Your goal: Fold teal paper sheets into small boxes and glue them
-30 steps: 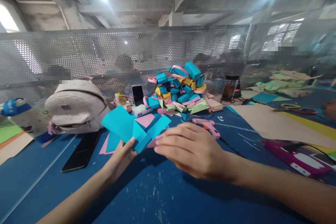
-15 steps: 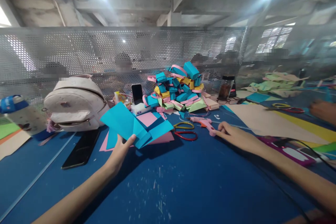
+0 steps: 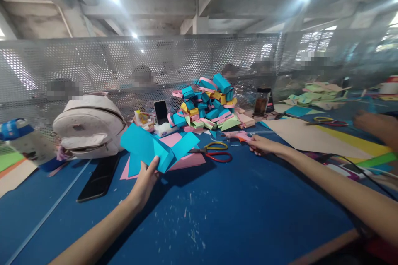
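Folded blue paper [image 3: 143,145] is pinched in my left hand [image 3: 146,180], thumb on its near side, held above the table over sheets of pink paper [image 3: 188,160]. My right hand [image 3: 261,145] is closed around the handle of a pink glue gun [image 3: 238,135], whose nozzle points left. Scissors with a yellow and a red handle loop [image 3: 219,156] lie between my hands, blades toward the pink sheets. Beyond them rises a pile of folded blue, yellow, pink and green paper pieces [image 3: 205,105].
On the left are a white backpack [image 3: 88,126], a black phone [image 3: 98,178] and a bottle [image 3: 29,145]. Large paper sheets [image 3: 314,136] cover the right side. Another person's hand [image 3: 370,124] is at far right. A perforated metal screen [image 3: 102,66] stands behind.
My right hand has closed around the glue gun's handle, where before it was just reaching it. The blue paper has tilted slightly in my left hand. The view has shifted a little.
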Available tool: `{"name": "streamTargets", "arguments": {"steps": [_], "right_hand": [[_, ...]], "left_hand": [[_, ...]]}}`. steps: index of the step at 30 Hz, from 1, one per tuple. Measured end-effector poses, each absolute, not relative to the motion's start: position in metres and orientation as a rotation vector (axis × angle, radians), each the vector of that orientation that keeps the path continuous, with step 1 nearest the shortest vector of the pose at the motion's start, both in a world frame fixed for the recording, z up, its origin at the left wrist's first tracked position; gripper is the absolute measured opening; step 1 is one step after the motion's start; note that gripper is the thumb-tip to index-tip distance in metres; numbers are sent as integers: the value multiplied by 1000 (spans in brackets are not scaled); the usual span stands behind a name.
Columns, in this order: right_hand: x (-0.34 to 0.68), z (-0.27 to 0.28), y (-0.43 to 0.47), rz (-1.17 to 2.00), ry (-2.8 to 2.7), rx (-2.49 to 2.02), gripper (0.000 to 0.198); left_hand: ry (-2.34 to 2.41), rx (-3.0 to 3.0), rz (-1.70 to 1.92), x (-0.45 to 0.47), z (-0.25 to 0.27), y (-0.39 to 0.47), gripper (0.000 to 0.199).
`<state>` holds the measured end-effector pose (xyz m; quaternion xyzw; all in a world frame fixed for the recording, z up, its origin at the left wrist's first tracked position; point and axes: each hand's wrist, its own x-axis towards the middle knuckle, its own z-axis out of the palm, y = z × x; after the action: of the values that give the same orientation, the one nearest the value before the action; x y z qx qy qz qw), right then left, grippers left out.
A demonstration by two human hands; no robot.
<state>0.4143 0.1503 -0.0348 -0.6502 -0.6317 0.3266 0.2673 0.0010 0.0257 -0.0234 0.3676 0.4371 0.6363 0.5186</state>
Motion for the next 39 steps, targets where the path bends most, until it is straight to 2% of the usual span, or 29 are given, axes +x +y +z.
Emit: {"name": "streamTargets", "arguments": {"steps": [5,13,18,21,27,31,39], "right_hand": [[411,-24,137,1129,-1494,-1547,16],[383,-10,115,1341,-1505,-1269,43],[360,-7,95,1381,-1559,-1133,56],[349,-7,85,1418,-1547,-1062,63],[325,-6,73,1530,-1628,-867,42],[302,-9,63,1543,-1702,-794,36],[273,-49,56,1672,-1641,-724,35]], "left_hand": [[1035,861,1521,-1,-25,25,67],[1076,840,1564,1,-20,25,63],[1144,846,1669,0,-20,30,69],[1164,842,1688,-3,-26,36,65],[1147,785,1692,-1,-33,42,49],[1076,778,1700,6,-35,38,36],[1061,753,1696,6,-40,39,39]]}}
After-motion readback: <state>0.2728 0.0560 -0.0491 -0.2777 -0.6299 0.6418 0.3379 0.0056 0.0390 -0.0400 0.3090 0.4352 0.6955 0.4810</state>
